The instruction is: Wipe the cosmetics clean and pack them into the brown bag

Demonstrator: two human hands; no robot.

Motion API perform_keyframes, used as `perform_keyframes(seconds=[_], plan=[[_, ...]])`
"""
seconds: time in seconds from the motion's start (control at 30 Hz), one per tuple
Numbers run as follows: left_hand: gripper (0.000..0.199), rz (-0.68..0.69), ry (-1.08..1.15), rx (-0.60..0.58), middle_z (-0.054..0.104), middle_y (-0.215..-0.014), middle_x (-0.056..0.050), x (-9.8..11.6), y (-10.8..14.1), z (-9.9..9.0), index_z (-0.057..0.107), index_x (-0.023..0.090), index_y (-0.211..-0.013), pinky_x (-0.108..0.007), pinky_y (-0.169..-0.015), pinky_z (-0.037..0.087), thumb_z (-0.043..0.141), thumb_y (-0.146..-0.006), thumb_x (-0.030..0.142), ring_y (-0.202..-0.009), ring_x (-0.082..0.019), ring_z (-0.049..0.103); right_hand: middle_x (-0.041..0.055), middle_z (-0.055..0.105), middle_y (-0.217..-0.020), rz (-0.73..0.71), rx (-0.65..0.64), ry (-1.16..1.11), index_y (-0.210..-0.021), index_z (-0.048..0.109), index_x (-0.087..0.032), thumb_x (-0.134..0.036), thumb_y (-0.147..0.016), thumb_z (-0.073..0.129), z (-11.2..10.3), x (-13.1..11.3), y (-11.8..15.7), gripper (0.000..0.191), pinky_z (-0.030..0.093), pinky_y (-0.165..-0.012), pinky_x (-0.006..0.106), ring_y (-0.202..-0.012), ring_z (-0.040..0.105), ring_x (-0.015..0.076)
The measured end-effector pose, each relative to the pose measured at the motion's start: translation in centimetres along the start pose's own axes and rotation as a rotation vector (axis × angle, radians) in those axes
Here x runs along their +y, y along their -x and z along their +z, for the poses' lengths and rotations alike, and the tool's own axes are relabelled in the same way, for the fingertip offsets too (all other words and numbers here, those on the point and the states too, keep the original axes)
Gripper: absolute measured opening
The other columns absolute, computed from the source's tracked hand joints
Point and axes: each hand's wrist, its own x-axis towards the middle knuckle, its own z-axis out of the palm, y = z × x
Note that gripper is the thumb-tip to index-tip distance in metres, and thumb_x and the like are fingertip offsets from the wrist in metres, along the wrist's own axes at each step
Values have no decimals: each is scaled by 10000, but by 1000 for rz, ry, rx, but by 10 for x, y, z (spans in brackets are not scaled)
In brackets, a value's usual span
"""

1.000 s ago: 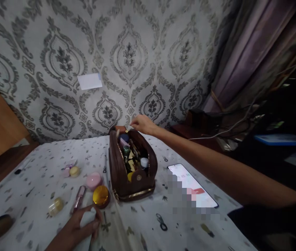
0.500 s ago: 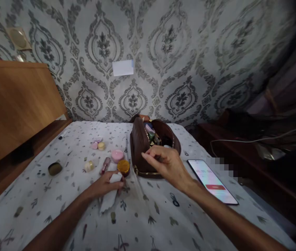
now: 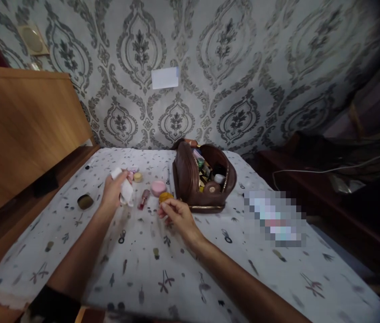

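Note:
My left hand [image 3: 112, 190] is closed on a crumpled white tissue [image 3: 125, 189], near a small yellow jar [image 3: 137, 177] and a pink item. My right hand [image 3: 178, 217] has its fingers pinched in front of an orange-lidded jar [image 3: 166, 196]; what they hold, if anything, is hidden. A round pink container [image 3: 158, 188] and a small pinkish bottle [image 3: 144, 199] lie between the hands. Behind my right hand stands an open brown bag [image 3: 185, 179] with several cosmetics inside.
A dark oval object [image 3: 84, 201] lies on the patterned white sheet [image 3: 143, 269] at left. Wooden furniture [image 3: 25, 125] borders the left side. A blurred-out phone [image 3: 274, 220] lies right of the bag. A pale cable [image 3: 327, 170] runs at far right.
My left hand has moved left and away from me with the tissue. My right hand has moved left, from the bag's front to the orange-lidded jar. The view has shifted slightly.

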Motion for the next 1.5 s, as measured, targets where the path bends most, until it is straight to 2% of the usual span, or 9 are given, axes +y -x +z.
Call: perform_keyframes(seconds=[0.17,0.3,0.43,0.6,0.77,0.9,1.03,1.3,1.5], plan=[[354,1,-208,73,598,-622,12,-10,-49,-15,563,176,-834,-234,-493,405,635,-627,454,-507,-128,536,23,651,-669,0,77,-64,-757,594,-197,-528,-732,644,11,17,-1,335,431,-498,222,-596,599,145],[302,11,-482,58,679,-752,-45,-32,-75,-8,615,174,-866,-278,-601,461,620,-692,421,-698,-217,645,2,623,-629,-66,78,-9,-748,571,-196,-524,-781,601,11,33,4,331,417,-505,221,-550,555,124],[294,20,-737,48,701,-1042,-137,-52,-88,3,635,163,-962,-343,-825,488,626,-738,353,-1045,-302,644,-6,609,-635,-76,17,69,-738,557,-192,-461,-844,548,9,39,12,289,411,-535,218,-548,532,109],[348,46,-943,37,666,-1090,-162,-57,-91,0,618,132,-1088,-404,-899,487,558,-820,346,-1097,-329,621,-5,614,-659,-82,-33,170,-744,554,-189,-332,-873,509,8,31,18,197,407,-564,216,-576,534,110],[366,247,-1046,24,595,-1193,-166,-36,-67,-8,579,140,-1156,-432,-1023,419,452,-914,382,-1188,-319,543,-20,598,-645,-105,-55,230,-740,557,-188,-261,-879,502,8,29,19,166,381,-552,208,-554,498,100],[319,579,-1134,-342,633,-1106,-113,-35,-17,-1,587,184,-1107,-407,-974,457,399,-959,393,-1110,-282,567,-10,606,-656,-92,-61,237,-755,565,-180,-263,-887,499,8,31,17,169,390,-562,212,-582,528,111],[352,578,-1248,-558,596,-1227,-157,-53,24,9,502,154,-1257,-425,-942,477,449,-941,299,-1144,-295,547,-9,599,-650,-94,-52,251,-741,564,-179,-254,-888,494,8,31,18,180,386,-560,215,-576,523,112],[396,566,-1169,-447,540,-1070,-101,-63,26,7,524,168,-1246,-400,-859,502,452,-856,182,-983,-266,583,-8,602,-660,-141,-46,265,-761,583,-182,-245,-885,503,7,33,18,160,391,-555,219,-590,530,120],[182,569,-950,-259,550,-869,-39,-42,43,17,605,195,-929,-348,-745,481,471,-828,265,-795,-224,594,35,681,-903,-177,-72,279,-1144,603,-178,-252,-849,592,6,31,19,305,440,-616,240,-684,595,137]])
